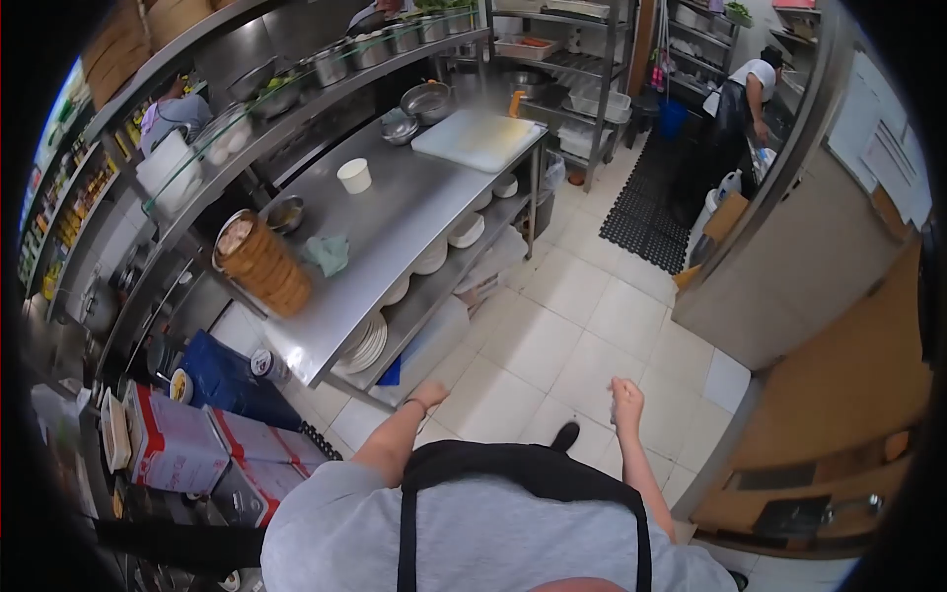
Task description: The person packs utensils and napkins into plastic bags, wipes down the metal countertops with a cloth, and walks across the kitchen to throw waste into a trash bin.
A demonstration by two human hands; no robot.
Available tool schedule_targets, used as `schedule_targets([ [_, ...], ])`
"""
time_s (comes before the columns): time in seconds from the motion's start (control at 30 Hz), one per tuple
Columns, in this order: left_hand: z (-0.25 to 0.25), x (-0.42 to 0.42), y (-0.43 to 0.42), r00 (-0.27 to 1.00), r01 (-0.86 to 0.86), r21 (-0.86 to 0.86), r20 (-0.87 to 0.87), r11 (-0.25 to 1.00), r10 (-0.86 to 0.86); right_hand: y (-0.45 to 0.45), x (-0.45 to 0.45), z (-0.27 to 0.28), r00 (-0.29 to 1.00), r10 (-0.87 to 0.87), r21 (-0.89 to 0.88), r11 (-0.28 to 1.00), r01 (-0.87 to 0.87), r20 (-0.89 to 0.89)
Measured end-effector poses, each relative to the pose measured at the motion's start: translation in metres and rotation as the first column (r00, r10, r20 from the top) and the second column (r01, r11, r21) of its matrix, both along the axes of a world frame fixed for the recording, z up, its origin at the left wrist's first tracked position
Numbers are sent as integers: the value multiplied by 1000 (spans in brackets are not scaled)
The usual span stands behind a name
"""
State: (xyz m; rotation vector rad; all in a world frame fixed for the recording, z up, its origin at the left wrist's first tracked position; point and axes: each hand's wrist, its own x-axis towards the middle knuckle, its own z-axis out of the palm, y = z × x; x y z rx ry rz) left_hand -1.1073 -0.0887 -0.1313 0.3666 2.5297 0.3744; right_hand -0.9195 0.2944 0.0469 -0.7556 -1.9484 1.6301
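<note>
My left hand (430,395), with a dark band at the wrist, hangs over the tiled floor near the front corner of the steel table (326,321). Its fingers point away and are too small and blurred to make out. My right hand (626,403) is lifted out to the right above the floor, fingers curled closed. Whatever may be inside it is hidden. Neither hand touches the table. On the tabletop stand a stack of bamboo steamers (271,271), a green cloth (327,255), a white tub (354,176) and a white cutting board (478,138).
Plates (366,345) and bowls fill the table's lower shelf. Red-and-white boxes (178,444) are piled at left. A wooden door (829,395) stands at right. Beyond a black floor mat (651,202), another person (745,99) bends over a counter. Shelving (577,64) stands at the back.
</note>
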Motion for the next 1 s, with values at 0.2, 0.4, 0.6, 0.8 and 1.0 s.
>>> schedule_targets([
  [0.2, 35, -109, 202, 999, 48, 386, -35, 921, -38, 129, -84, -29, 990, -71, -83, 993, 81, 120],
  [0.4, 6, -158, 250, 908, 389, 17, 164, 921, -387, 262, -211, -30, 996, -84, -70, 994, 86, 32],
  [0.6, -22, -209, 218, 969, -141, -64, 194, 988, 151, 326, -372, -28, 996, 88, -44, 995, -89, -32],
  [0.8, -49, -293, 220, 930, -52, -192, 348, 980, 118, 333, -542, 5, 984, 151, -134, 977, -163, -99],
  [1.0, -32, -435, 297, 944, -2, -103, 328, 995, 36, 390, -671, -21, 998, 62, 117, 991, -62, 4],
])
